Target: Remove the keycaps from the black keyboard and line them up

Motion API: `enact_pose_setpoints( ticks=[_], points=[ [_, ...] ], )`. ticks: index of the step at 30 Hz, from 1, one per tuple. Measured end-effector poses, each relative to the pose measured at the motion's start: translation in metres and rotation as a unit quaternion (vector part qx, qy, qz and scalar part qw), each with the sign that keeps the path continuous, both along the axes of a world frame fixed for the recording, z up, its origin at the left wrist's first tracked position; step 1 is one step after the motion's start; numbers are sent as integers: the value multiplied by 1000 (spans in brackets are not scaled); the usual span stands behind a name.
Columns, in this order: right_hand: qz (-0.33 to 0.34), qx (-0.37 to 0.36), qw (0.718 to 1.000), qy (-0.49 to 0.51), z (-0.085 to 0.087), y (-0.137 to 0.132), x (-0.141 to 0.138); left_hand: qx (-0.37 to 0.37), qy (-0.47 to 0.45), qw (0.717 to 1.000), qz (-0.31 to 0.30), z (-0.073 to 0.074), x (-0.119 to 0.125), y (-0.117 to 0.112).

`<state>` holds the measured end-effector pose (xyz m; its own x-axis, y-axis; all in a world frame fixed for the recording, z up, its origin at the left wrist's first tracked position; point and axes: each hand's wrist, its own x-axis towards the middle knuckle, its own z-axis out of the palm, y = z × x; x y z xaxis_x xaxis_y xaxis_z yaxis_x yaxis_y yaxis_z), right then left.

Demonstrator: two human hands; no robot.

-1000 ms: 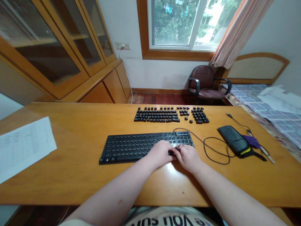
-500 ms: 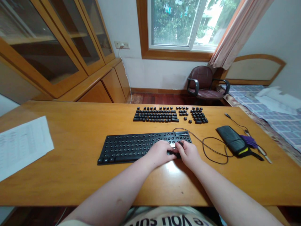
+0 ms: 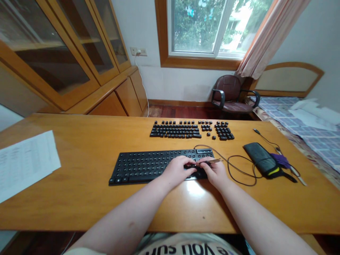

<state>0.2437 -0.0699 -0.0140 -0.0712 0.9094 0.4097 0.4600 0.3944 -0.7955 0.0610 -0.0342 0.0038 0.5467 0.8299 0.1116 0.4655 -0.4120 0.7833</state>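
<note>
A black keyboard [image 3: 148, 165] lies on the desk, most of its keycaps off and rows of bare key stems showing. Over its right part, my left hand [image 3: 178, 171] rests with thumb and fingers curved and apart, touching the board. Close beside it, my right hand [image 3: 215, 172] is closed on a slim, pointed, metallic-looking tool [image 3: 214, 161] whose end sticks out to the right. The fingers hide the tool's other end and the spot being touched. Beyond the keyboard, the removed black keycaps [image 3: 175, 130] lie sorted in rows.
The keyboard's black cable [image 3: 240, 172] loops to the right, beside a grey pouch [image 3: 257, 158] and a purple item [image 3: 281, 160]. Printed papers [image 3: 29, 163] lie at the left of the wooden desk [image 3: 92, 141]. An office chair [image 3: 230, 94] stands beyond the far edge.
The slim tool now points out to the right from my right hand. My left hand's thumb and fingers have spread a little, and both hands stay over the keyboard's right part.
</note>
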Motion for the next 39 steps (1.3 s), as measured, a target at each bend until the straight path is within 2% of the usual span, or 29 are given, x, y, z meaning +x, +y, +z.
enact_pose_setpoints(
  ticks=[11, 16, 19, 21, 23, 26, 31, 34, 39],
  points=[
    [75, 58, 995, -33, 15, -1, -3, 35, -12, 998, -41, -7, 1, 1],
    [68, 7, 997, -23, 10, -2, -2, 25, -20, 999, -36, -1, 2, -2],
    [38, -29, 998, 46, 3, -2, -1, -6, -41, 999, -17, 1, 2, -3],
    [29, -47, 993, 106, 0, -2, -1, -58, -75, 995, -4, 0, 2, -2],
    [27, -53, 988, 143, -2, -1, -1, -136, -127, 983, -1, -2, 2, 1],
    [32, -13, 990, 136, -1, -1, 0, -236, -187, 953, -13, -2, 1, 6],
    [117, 98, 987, 46, 9, -2, 0, -318, -213, 924, -22, -2, -2, 11],
    [139, 151, 979, 5, 16, -4, 0, -349, -251, 903, 16, -5, -1, 12],
    [125, 174, 976, -43, 18, -9, -1, -418, -345, 835, 95, -9, 0, 15]
  ],
)
